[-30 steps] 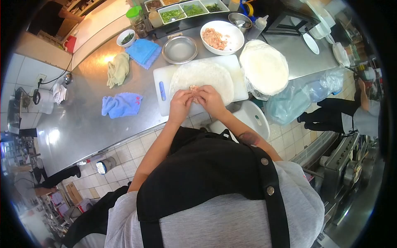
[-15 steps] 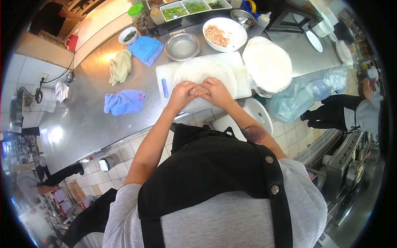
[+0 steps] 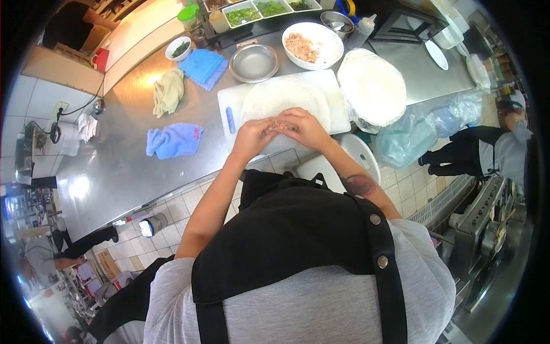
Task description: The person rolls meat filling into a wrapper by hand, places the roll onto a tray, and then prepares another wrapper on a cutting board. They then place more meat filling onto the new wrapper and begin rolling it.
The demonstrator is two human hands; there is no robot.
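Note:
A round pale wrapper sheet (image 3: 286,100) lies on the white cutting board (image 3: 337,103). At the sheet's near edge, my left hand (image 3: 254,137) and my right hand (image 3: 305,127) pinch a small portion of pinkish filling (image 3: 279,125) between them, with fingers curled over it. My fingers partly hide the filling and the near edge of the sheet. Beyond the board stands a white bowl (image 3: 329,56) of similar pink filling. To the right of the board is a stack of round white sheets (image 3: 372,86) on plastic.
A metal dish (image 3: 254,62) stands behind the board. Blue cloths (image 3: 174,140) and a beige cloth (image 3: 168,93) lie to the left. Trays of chopped greens (image 3: 242,15) are at the back. A plastic bag (image 3: 401,140) hangs at right; a co-worker (image 3: 487,149) stands beyond.
My hands have shifted slightly at the filling, the fingers now covering more of it. The whole view has moved a little.

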